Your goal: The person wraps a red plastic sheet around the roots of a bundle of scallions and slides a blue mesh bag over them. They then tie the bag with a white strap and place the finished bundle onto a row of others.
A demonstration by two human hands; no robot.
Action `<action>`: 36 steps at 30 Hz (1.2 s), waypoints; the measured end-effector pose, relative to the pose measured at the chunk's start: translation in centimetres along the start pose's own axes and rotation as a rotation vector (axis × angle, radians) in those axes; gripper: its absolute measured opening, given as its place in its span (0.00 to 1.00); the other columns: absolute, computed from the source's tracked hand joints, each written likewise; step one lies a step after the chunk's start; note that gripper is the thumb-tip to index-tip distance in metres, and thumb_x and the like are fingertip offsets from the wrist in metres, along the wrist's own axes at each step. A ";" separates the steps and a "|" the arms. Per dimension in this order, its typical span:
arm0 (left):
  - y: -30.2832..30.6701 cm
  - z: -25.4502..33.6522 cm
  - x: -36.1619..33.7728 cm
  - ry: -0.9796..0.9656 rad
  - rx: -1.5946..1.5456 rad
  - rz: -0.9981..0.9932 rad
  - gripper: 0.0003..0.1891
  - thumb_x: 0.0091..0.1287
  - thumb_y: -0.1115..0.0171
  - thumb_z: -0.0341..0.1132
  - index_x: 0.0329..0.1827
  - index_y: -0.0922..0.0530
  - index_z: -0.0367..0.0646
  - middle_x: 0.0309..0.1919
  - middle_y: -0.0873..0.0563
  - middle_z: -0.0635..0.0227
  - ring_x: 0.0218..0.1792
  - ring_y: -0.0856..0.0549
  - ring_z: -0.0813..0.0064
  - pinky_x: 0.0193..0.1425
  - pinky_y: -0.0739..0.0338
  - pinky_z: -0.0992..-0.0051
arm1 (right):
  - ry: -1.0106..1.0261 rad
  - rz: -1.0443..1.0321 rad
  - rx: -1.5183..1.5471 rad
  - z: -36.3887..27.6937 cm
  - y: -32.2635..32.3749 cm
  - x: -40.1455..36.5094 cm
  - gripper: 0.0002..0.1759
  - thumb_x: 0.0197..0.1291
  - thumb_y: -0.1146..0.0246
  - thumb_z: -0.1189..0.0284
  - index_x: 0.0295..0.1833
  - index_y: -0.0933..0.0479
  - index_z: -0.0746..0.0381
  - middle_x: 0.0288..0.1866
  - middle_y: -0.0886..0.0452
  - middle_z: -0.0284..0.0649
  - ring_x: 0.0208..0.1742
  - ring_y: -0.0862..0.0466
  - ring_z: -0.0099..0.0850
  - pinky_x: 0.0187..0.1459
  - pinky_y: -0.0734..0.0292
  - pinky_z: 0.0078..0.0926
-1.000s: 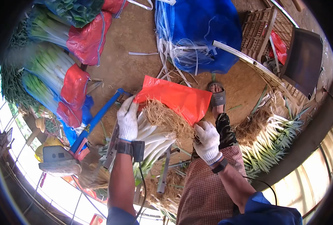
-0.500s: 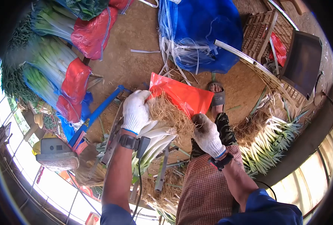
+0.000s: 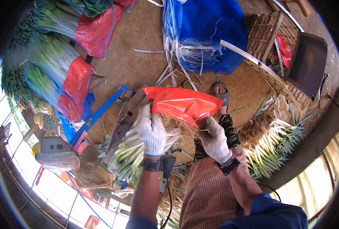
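My left hand (image 3: 151, 130) and right hand (image 3: 214, 138) both grip the red bag (image 3: 179, 102), fists closed, over the leek bundle (image 3: 129, 154).

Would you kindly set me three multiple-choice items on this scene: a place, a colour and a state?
1. Where is the orange-red plastic bag? A over the root end of the white-and-green leek bundle; B folded on a shelf; C hanging from a hook.
2. What colour are the knit gloves on the left hand and right hand? A black; B white; C yellow.
3. The right hand is: A open in air; B flat on the ground; C shut on the bag's edge.
Key: 1A, the bag drapes over that end; 2B, both are white; 3C, it pinches the bag's corner.
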State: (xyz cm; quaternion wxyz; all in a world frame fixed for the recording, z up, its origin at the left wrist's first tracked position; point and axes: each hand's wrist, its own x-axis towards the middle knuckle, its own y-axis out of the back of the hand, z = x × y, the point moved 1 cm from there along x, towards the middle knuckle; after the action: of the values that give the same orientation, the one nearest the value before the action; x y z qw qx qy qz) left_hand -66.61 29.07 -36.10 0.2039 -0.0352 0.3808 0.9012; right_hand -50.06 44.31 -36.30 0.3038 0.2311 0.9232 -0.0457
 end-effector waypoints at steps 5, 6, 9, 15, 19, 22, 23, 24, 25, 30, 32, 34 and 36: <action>-1.1 -0.6 -0.3 -0.062 -0.021 0.124 0.16 0.79 0.44 0.33 0.59 0.14 0.32 0.52 0.08 0.51 0.54 0.09 0.55 0.64 0.19 0.62 | 0.139 -0.109 -0.128 -0.6 0.8 -0.1 0.11 0.62 0.30 0.84 0.48 0.18 0.63 0.42 0.17 0.43 0.43 0.14 0.39 0.47 0.19 0.34; -1.0 -0.9 -0.3 -0.085 -0.022 0.126 0.16 0.79 0.43 0.35 0.59 0.14 0.33 0.53 0.08 0.51 0.55 0.10 0.54 0.64 0.18 0.61 | 0.219 -0.159 -0.210 -0.8 0.9 0.1 0.11 0.62 0.29 0.83 0.48 0.18 0.62 0.41 0.16 0.43 0.43 0.13 0.41 0.47 0.18 0.35; -0.8 -1.7 -0.7 -0.152 -0.034 0.129 0.17 0.81 0.43 0.40 0.59 0.13 0.36 0.56 0.10 0.51 0.57 0.10 0.50 0.65 0.17 0.57 | 0.362 -0.130 -0.331 -1.4 0.0 -0.9 0.13 0.59 0.26 0.82 0.48 0.16 0.60 0.42 0.15 0.43 0.43 0.13 0.47 0.46 0.17 0.39; 3.0 -4.5 -3.1 -0.174 0.213 0.042 0.17 0.78 0.40 0.40 0.60 0.12 0.41 0.60 0.10 0.56 0.61 0.11 0.52 0.68 0.17 0.56 | 0.474 -0.117 -0.650 1.5 -4.1 -4.1 0.15 0.53 0.25 0.78 0.47 0.18 0.56 0.39 0.17 0.38 0.38 0.13 0.43 0.39 0.15 0.41; 5.9 -4.8 -1.9 -0.245 0.593 -0.146 0.17 0.66 0.35 0.32 0.58 0.12 0.49 0.58 0.10 0.67 0.58 0.11 0.59 0.65 0.16 0.58 | 0.405 -0.134 -0.649 3.4 -6.1 -3.9 0.14 0.56 0.27 0.78 0.47 0.18 0.56 0.38 0.17 0.41 0.39 0.13 0.46 0.40 0.16 0.44; 6.3 -5.3 1.0 -0.309 0.673 -0.386 0.14 0.62 0.31 0.30 0.51 0.12 0.52 0.56 0.10 0.71 0.56 0.12 0.61 0.61 0.16 0.58 | 0.373 -0.114 -0.650 3.8 -6.9 -3.6 0.13 0.57 0.27 0.78 0.47 0.18 0.57 0.39 0.17 0.42 0.40 0.13 0.49 0.41 0.16 0.46; 6.4 -5.4 1.7 -0.319 0.688 -0.470 0.14 0.62 0.31 0.30 0.51 0.12 0.52 0.55 0.10 0.71 0.56 0.12 0.60 0.60 0.16 0.57 | 0.368 -0.110 -0.646 3.7 -7.2 -3.7 0.13 0.57 0.28 0.78 0.47 0.18 0.57 0.39 0.16 0.42 0.40 0.13 0.49 0.41 0.16 0.46; 6.5 -5.6 2.4 -0.350 0.670 -0.475 0.11 0.63 0.31 0.32 0.48 0.12 0.50 0.53 0.10 0.69 0.56 0.12 0.59 0.59 0.16 0.56 | 0.374 -0.100 -0.638 3.9 -7.4 -3.7 0.12 0.57 0.28 0.78 0.47 0.17 0.57 0.40 0.16 0.43 0.40 0.13 0.49 0.42 0.16 0.46; 6.6 -5.9 2.9 -0.334 0.637 -0.500 0.11 0.64 0.31 0.32 0.48 0.12 0.50 0.52 0.10 0.68 0.55 0.12 0.58 0.59 0.16 0.55 | 0.380 -0.087 -0.631 4.1 -7.4 -3.5 0.12 0.57 0.28 0.78 0.47 0.17 0.57 0.40 0.16 0.43 0.41 0.13 0.50 0.42 0.16 0.46; 6.8 -8.3 5.4 -0.126 0.590 -0.631 0.11 0.67 0.32 0.33 0.51 0.13 0.45 0.53 0.11 0.56 0.52 0.12 0.46 0.59 0.16 0.51 | 0.445 -0.082 -0.663 4.3 -7.3 -3.2 0.14 0.55 0.28 0.76 0.48 0.17 0.56 0.42 0.16 0.43 0.41 0.13 0.47 0.41 0.16 0.46; 6.7 -9.0 6.7 -0.027 0.582 -0.602 0.20 0.67 0.31 0.34 0.63 0.16 0.46 0.59 0.12 0.52 0.58 0.13 0.42 0.63 0.18 0.49 | 0.468 -0.091 -0.667 4.4 -7.1 -3.1 0.14 0.54 0.28 0.77 0.48 0.17 0.56 0.43 0.16 0.43 0.41 0.13 0.47 0.41 0.16 0.46; 5.8 -8.7 7.5 0.011 0.501 -0.622 0.27 0.69 0.30 0.35 0.72 0.21 0.48 0.65 0.14 0.51 0.64 0.15 0.43 0.67 0.18 0.51 | 0.459 -0.112 -0.671 4.0 -7.1 -2.8 0.14 0.55 0.28 0.78 0.47 0.17 0.57 0.43 0.16 0.43 0.43 0.13 0.48 0.43 0.16 0.46; 4.5 -9.9 8.3 -0.031 0.332 -0.732 0.38 0.72 0.30 0.37 0.86 0.33 0.49 0.75 0.19 0.51 0.74 0.19 0.48 0.76 0.22 0.56 | 0.414 -0.144 -0.676 3.6 -7.0 -2.8 0.13 0.56 0.28 0.79 0.48 0.17 0.58 0.44 0.14 0.43 0.47 0.13 0.50 0.47 0.16 0.46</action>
State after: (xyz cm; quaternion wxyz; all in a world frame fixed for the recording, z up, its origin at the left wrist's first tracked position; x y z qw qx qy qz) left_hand -76.91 22.15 -41.86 0.5201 -0.1214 0.4803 0.6957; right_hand -49.27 36.17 -38.01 0.1664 0.0573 0.9416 0.2871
